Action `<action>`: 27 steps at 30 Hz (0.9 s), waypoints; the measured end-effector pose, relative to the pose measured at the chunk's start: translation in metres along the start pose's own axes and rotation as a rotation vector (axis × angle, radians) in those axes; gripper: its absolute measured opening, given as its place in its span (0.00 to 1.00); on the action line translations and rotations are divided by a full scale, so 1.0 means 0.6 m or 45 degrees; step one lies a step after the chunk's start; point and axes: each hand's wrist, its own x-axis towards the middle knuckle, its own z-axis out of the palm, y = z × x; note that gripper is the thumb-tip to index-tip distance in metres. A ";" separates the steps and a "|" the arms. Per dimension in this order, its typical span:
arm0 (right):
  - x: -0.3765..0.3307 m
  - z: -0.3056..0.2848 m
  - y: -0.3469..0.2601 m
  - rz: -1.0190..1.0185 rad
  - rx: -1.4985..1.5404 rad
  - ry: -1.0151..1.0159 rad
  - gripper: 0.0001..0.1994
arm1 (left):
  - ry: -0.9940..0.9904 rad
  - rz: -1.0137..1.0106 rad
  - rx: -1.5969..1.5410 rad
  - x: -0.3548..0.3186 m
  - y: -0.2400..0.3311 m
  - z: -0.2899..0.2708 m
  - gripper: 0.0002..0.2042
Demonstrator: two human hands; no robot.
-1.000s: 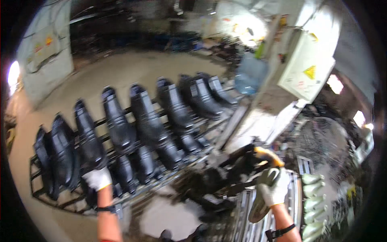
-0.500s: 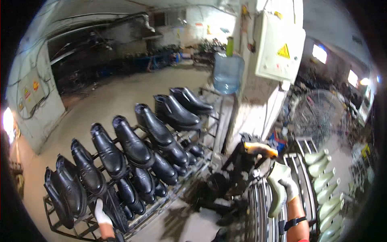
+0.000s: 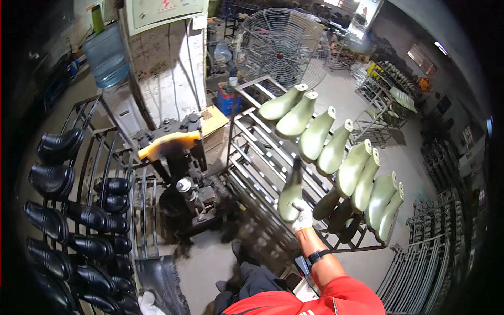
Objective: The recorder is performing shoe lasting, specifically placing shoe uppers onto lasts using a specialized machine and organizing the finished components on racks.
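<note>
My right hand [image 3: 303,216], in a white glove, grips a pale green shoe last [image 3: 289,198] by its lower end, with the last's dark-tipped end pointing up. The last is over the near side of a metal rack [image 3: 247,127] that bears a row of similar green shoe lasts [image 3: 318,137]. At the bottom left, my gloved left hand [image 3: 149,303] is partly cut off by the frame edge. It is closed on a black boot [image 3: 161,282], whose ridged sole edge shows; the fingers are mostly hidden.
Black shoes [image 3: 48,219] fill a tiered rack on the left. Between the racks stands a machine [image 3: 191,197] with a yellow-orange padded top [image 3: 169,145]. Behind are a large caged fan [image 3: 280,55], a water bottle [image 3: 106,56] and an electrical box [image 3: 163,11] on a pillar.
The view has swung right and down toward the rack of lasts. My right hand still holds a green last, now beside the row of lasts. The boot stays by my left hand.
</note>
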 end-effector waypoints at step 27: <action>-0.029 0.485 0.117 -0.706 -1.924 -0.555 0.51 | -0.412 -0.050 0.381 0.213 -0.162 0.186 0.07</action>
